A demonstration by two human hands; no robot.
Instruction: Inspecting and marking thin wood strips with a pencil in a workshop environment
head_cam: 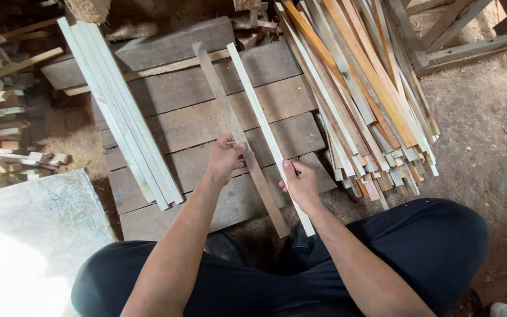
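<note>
The person sat low, dark-trousered knees at six o'clock, facing a platform of weathered grey planks point(195, 111) that served as the table. The left hand point(225, 159) was curled over a brown wooden strip point(239, 138), fingers wrapped across it near its middle, and a thin pale sliver stuck out from between the fingers toward three o'clock. That brown strip ran from about twelve o'clock down to six, its near end hanging just past the platform's edge. Just beside it, toward three o'clock, lay a white painted strip point(259, 111) on nearly the same line; the right hand point(301, 183) was closed loosely against its lower part, thumb up, and seemed to pinch a small dark tool, too small to identify. The two hands were near each other but apart.

At nine o'clock of the hands, a bundle of white strips point(118, 111) lay together across the planks. At two o'clock, a large heap of mixed slats point(371, 100), pale, orange and brown, fanned out over the platform's edge onto the dusty floor. At ten o'clock, a pile of short offcuts point(1, 117) sat on the ground, and a pale slab point(36, 217) filled the eight o'clock corner.
</note>
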